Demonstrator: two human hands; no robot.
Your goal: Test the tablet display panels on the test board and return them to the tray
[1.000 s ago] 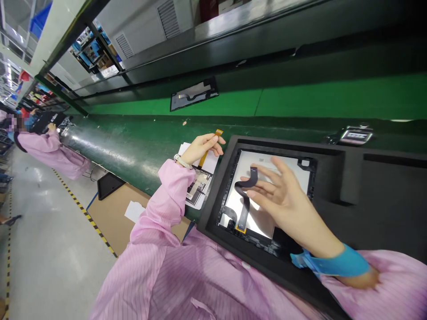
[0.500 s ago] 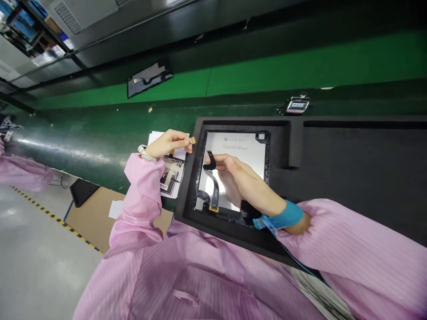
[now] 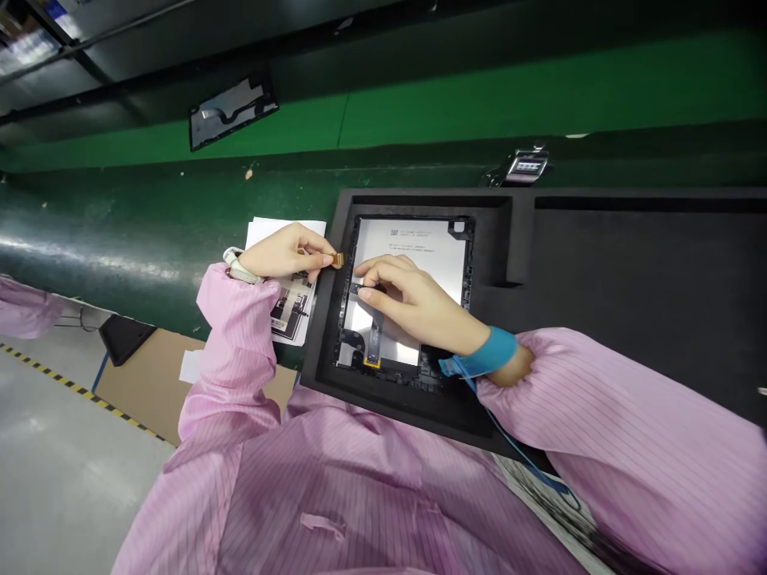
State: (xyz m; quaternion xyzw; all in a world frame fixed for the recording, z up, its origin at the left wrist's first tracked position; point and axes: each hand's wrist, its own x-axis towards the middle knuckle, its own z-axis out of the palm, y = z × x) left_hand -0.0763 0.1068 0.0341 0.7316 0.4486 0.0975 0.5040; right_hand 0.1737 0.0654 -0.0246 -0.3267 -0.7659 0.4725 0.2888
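Black flat ribbon cable [image 3: 375,337] moved nearer left hand [image 3: 293,251].
Right hand [image 3: 413,299] pinches its end; left pinches orange flat ribbon [image 3: 339,259] over left edge of black foam tray [image 3: 323,307].

the worktop [image 3: 137,220] is green, the tray [image 3: 629,303] black. the panel [image 3: 431,243] is silvery white with a black border, its cable [image 3: 375,339] black, the connector strip [image 3: 338,259] orange-gold. the right sleeve [image 3: 623,407] is pink with fine darker stripes, the wristband [image 3: 491,350] blue, the floor tape [image 3: 89,394] striped yellow and black.
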